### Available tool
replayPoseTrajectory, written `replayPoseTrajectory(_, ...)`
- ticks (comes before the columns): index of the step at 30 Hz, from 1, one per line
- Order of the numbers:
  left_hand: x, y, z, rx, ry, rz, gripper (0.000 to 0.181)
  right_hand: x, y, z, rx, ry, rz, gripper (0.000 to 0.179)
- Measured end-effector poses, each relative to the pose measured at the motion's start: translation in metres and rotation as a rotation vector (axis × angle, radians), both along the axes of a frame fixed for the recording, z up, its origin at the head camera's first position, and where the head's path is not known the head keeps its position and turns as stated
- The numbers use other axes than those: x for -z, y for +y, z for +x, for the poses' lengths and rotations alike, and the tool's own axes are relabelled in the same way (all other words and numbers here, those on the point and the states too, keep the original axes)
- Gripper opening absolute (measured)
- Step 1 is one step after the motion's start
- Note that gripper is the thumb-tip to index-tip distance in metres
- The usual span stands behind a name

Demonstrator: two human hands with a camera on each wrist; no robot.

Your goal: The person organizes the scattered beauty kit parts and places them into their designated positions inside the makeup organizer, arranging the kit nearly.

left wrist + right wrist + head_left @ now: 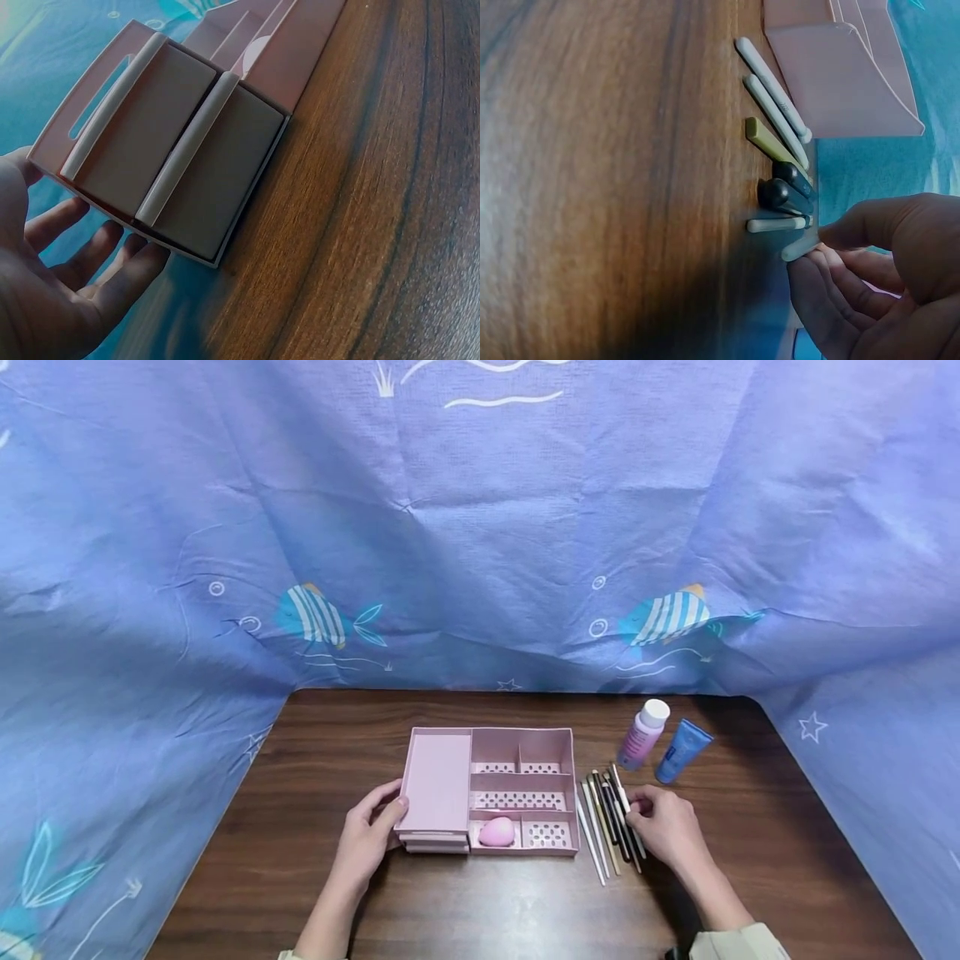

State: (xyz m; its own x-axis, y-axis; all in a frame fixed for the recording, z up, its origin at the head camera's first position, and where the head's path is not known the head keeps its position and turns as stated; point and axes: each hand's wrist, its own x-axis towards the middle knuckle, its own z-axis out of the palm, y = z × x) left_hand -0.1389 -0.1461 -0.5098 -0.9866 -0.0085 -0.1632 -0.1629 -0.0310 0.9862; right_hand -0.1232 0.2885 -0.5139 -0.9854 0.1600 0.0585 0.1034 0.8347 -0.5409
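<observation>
Right hand has a pale brush pinched, organizer off to its left
Brush points away from the person, far end leaning left; other brushes lie between that grip and the organizer, left hand holding its opposite side.

the person wears something pale, greenish-beige, seen only at the sleeves. the right sleeve shows as a band of lightly creased cloth, its edge ending partway along the forearm. of the left sleeve, only a thin, pale sliver enters at the bottom of the head view. beside the right cuff is a small dark object, too cut off to identify. the left hand and right hand are bare.
</observation>
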Motion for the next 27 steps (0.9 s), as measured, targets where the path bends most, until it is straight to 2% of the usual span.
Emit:
replayPoseTrajectory(7,-0.001,-0.005,0.004,-0.016,-0.007,-0.011,0.041,-0.001,-0.005,-0.005,-0.031,0.016,-0.027,0.024)
replayPoseTrajectory(15,0.0,0.003,-0.002,0.018,0.023,0.022,0.041,-0.006,0.004,-0.003,-0.009,0.02,-0.018,0.022)
replayPoseTrajectory(27,0.0,0.002,0.0,-0.007,0.005,0.011,0.04,-0.008,0.005,-0.007,-0.031,-0.02,-0.051,0.021)
